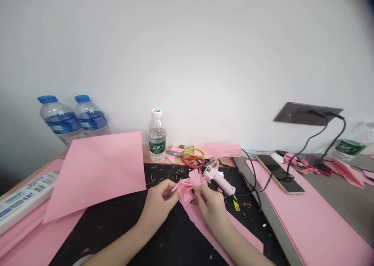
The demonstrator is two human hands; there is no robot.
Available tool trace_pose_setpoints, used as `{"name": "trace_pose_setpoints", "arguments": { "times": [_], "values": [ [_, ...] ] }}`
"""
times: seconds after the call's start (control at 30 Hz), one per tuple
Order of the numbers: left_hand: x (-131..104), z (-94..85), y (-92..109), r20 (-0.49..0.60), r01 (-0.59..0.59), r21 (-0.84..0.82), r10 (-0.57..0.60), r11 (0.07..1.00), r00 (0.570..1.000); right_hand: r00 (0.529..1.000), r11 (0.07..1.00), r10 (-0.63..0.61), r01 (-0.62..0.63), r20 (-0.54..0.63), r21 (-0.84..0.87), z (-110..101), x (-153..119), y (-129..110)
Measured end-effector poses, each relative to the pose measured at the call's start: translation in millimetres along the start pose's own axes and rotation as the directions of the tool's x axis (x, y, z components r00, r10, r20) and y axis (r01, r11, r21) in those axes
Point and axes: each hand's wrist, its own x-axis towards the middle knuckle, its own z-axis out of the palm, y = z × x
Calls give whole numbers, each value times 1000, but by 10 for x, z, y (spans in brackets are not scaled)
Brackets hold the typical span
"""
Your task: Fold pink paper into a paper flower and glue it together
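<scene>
Currently both hands are pinching a small folded pink paper piece [186, 190] over the black mat [122, 227] on the tabletop [147, 153]. Left hand [159, 207] fingers are gripping its left edge, right hand [212, 207] fingers are gripping its right side. White glue gun [217, 177] is lying just behind the right hand, scissors [191, 157] farther back. Large pink sheet [99, 170] is sitting to the left, 1 small water bottle [157, 135] behind it.

Glue gun [219, 177] right of paper flower [185, 190]
</scene>
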Motion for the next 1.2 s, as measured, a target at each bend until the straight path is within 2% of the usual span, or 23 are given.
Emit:
{"name": "trace_pose_setpoints", "arguments": {
  "times": [0.1, 0.23, 0.43, 0.77, 0.97, 1.2],
  "values": [
    [8, -12, -12, -15, 5, 16, -5, 1000, 1000, 999, 1000, 12, -11, 50, -20, -4, 17, 18],
    [8, -34, -16, -27, 11, 30, -10, 999, 1000, 1000, 1000, 8, -8, 8, 2, -10, 25, 52],
    [2, -33, 8, -14, 11, 30, -11, 999, 1000, 998, 999, -46, 46, 46, -1, -38, 23, 83],
    [23, -51, 32, -21, 10, 40, -9, 999, 1000, 999, 996, 29, -32, 35, 89, -56, 58, 30],
    [6, -49, 52, -2, -2, 34, 2, 999, 1000, 997, 996, 35, -40, 62, 82, -65, 48, 20],
    [14, -51, 43, 14, -11, 12, 10, 1000, 1000, 995, 984, 60, -72, 78, 162, -70, 50, 18]
  ]
}}
